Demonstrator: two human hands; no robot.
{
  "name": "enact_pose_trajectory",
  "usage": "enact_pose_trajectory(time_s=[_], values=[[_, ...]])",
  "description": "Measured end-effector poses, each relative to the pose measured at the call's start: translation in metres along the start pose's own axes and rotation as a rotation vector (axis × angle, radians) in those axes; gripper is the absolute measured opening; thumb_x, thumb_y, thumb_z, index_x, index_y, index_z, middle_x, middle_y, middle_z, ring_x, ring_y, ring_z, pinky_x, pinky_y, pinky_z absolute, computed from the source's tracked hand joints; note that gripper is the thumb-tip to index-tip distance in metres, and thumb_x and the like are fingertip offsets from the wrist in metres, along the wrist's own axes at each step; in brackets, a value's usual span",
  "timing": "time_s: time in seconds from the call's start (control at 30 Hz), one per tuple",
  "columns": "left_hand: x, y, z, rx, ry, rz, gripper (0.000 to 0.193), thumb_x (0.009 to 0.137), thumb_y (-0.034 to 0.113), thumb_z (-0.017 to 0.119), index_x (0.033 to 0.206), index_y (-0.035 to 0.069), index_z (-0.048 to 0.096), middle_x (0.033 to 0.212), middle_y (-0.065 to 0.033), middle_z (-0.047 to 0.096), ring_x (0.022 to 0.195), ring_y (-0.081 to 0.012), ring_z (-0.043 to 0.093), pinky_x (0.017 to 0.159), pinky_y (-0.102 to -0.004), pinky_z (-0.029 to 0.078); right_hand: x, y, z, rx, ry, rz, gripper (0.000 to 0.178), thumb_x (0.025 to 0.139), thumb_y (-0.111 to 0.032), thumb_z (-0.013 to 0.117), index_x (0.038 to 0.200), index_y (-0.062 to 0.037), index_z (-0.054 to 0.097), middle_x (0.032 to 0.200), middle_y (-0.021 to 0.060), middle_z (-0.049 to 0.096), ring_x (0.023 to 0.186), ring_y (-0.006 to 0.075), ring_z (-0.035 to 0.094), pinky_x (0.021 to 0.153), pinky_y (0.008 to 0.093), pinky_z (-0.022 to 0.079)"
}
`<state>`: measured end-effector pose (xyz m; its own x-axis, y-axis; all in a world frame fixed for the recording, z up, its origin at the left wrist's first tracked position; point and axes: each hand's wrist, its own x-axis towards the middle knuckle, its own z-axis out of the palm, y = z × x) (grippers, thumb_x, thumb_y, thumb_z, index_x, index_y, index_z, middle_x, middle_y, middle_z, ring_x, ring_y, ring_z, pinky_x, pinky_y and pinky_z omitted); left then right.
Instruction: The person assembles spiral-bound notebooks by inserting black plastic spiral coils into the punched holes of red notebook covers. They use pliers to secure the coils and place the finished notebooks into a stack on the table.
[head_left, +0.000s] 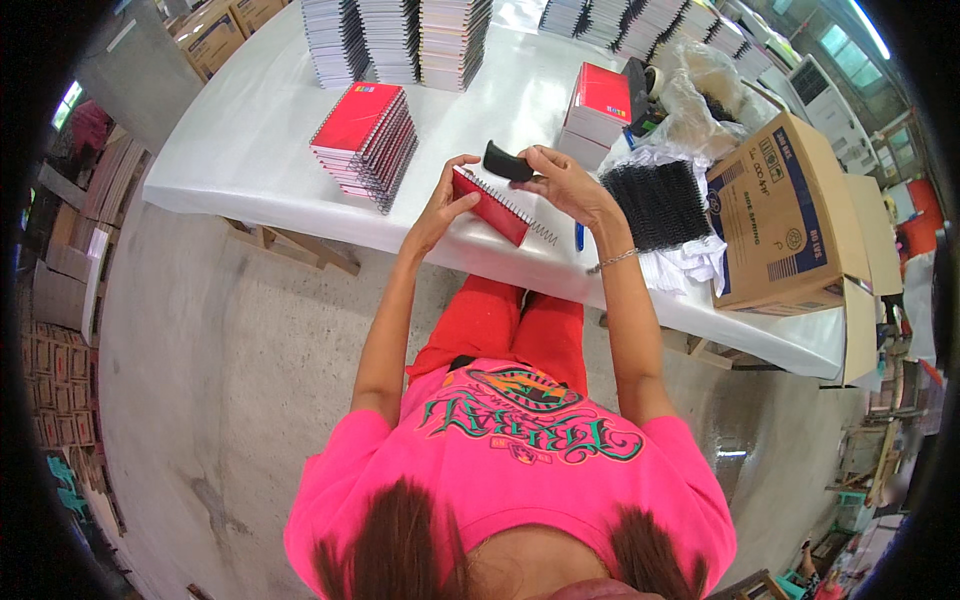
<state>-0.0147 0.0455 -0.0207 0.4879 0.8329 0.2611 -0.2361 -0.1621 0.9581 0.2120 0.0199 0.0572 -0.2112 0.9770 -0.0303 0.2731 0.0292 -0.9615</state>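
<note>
Left hand (440, 205): fingers curled round the near end of a red spiral notebook (492, 207), thumb pressed on its cover; the book is held tilted above the table edge.
Right hand (563, 180): fingers wrapped round a black tool (507, 163), held just over the notebook's upper edge; the dark handle sticks out left of the fist.
Wire spiral (520, 213): runs along the notebook's far edge, its loose end poking past the lower right corner.
Hard to make out: the tool's working tip, hidden behind the fingers; whether it touches the wire I cannot tell.
White table (250, 150): a slanted stack of red notebooks (365, 142) sits left of the hands, well apart.
Right side: a black bundle of combs (657, 203) on white paper, next to a cardboard box (785, 215).
Far: tall stacks of spiral books (395, 38), tops cut off by the frame.
</note>
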Motion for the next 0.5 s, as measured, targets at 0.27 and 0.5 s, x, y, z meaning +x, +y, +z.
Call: enact_pose_trajectory(time_s=[0.27,0.5], values=[[-0.001,0.003,0.006,-0.063,-0.010,-0.004,0.065,0.089,0.018,0.066,0.146,0.011,0.035,0.128,-0.0089,0.050,0.121,-0.0190,0.048,0.106,-0.0346,0.037,0.006,-0.005,0.000,-0.091,-0.090,0.029,0.040,0.085,-0.044,0.075,0.096,-0.0050,0.071,0.090,0.0021,0.064,0.087,0.0104,0.055,0.080,0.0254,0.044],[-0.002,0.005,0.005,-0.047,-0.006,0.004,0.065,0.090,0.018,0.065,0.146,0.010,0.034,0.134,-0.0107,0.048,0.126,-0.0206,0.045,0.110,-0.0351,0.033,0.011,0.015,0.008,0.123,0.014,-0.023,0.044,0.080,-0.045,0.079,0.095,-0.0040,0.073,0.090,0.0059,0.066,0.088,0.0141,0.056,0.084,0.0284,0.043]])
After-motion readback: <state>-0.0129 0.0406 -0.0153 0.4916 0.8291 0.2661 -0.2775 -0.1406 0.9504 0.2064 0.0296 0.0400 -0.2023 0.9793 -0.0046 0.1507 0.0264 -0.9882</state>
